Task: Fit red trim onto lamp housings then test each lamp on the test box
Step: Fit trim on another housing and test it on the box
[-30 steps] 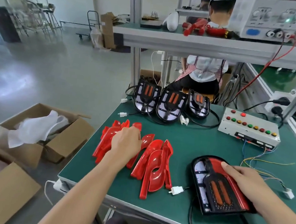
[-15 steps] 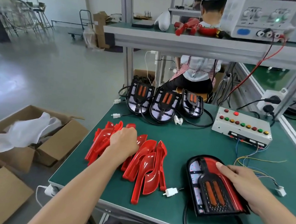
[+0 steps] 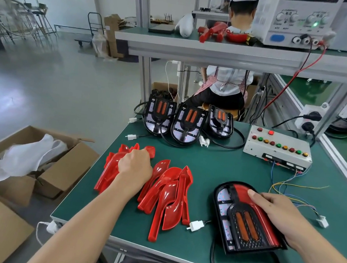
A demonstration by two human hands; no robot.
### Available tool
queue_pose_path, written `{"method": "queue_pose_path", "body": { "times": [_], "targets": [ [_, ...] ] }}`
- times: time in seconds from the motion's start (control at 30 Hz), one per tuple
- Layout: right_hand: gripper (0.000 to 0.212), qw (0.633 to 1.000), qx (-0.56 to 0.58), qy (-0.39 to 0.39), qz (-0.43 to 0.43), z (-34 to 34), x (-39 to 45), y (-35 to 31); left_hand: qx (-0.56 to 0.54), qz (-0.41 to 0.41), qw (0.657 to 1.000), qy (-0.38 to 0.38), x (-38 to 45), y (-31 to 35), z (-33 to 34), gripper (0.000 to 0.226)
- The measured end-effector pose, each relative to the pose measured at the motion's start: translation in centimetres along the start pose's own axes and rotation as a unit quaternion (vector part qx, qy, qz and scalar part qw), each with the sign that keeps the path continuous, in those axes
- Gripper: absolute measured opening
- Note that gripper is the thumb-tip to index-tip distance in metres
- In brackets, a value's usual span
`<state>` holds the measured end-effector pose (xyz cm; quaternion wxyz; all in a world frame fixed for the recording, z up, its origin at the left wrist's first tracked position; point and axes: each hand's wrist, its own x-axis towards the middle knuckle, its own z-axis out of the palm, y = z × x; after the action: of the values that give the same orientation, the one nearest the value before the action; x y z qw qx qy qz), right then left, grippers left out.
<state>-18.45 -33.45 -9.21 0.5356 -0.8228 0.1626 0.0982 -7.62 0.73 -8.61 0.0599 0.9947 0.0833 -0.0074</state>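
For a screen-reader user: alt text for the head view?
At a green bench, a person's left hand grips a red trim piece from a pile while the right hand rests on a lamp housing; a test box sits behind.

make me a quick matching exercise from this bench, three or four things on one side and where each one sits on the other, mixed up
Things:
1. test box
2. power supply
3. red trims
4. cardboard box

Places:
A. on the upper shelf
B. on the floor, left of the table
C. far right of the green mat
D. near left of the mat, under the left hand

Pairs: 1-C, 2-A, 3-D, 4-B
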Motion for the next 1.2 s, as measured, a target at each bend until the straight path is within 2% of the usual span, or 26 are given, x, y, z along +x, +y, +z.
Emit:
{"method": "queue_pose_path", "body": {
  "times": [0.13,0.23,0.3,0.4,0.57,0.73,0.9,1.03,1.2],
  "targets": [
    [0.047,1.000,-0.002,0.003,-0.002,0.0,0.0,0.0,-0.040,-0.012,0.999,0.031,-0.3,0.0,-0.7,0.012],
    [0.047,1.000,0.002,0.002,0.000,0.0,0.0,0.1,-0.071,-0.020,0.995,0.067,-1.5,0.1,-2.4,0.029],
    [0.047,1.000,0.004,0.003,0.002,0.0,-0.1,0.1,-0.133,-0.006,0.987,0.086,-2.9,0.6,-3.4,0.038],
    [0.048,0.999,0.033,-0.007,0.018,0.0,-0.1,0.2,-0.264,0.053,0.961,0.057,-6.7,2.5,-3.7,0.040],
    [0.039,0.999,0.047,0.010,0.006,0.3,-0.5,0.3,-0.315,0.123,0.941,-0.019,-12.9,7.3,-1.0,0.041],
    [0.032,0.995,0.073,0.060,-0.033,0.6,-0.9,0.5,-0.306,0.146,0.940,-0.027,-15.8,10.9,1.0,0.038],
    [0.025,0.989,0.105,0.094,-0.041,0.7,-1.1,1.0,-0.226,0.183,0.957,-0.018,-16.6,12.4,2.0,0.037],
    [0.028,0.988,0.116,0.093,-0.038,0.6,-1.1,1.4,-0.191,0.210,0.959,-0.019,-16.7,12.5,2.5,0.038],
    [0.025,0.986,0.134,0.087,-0.040,0.6,-0.9,1.6,-0.204,0.208,0.956,-0.023,-16.3,12.3,2.4,0.038]
  ]
}}
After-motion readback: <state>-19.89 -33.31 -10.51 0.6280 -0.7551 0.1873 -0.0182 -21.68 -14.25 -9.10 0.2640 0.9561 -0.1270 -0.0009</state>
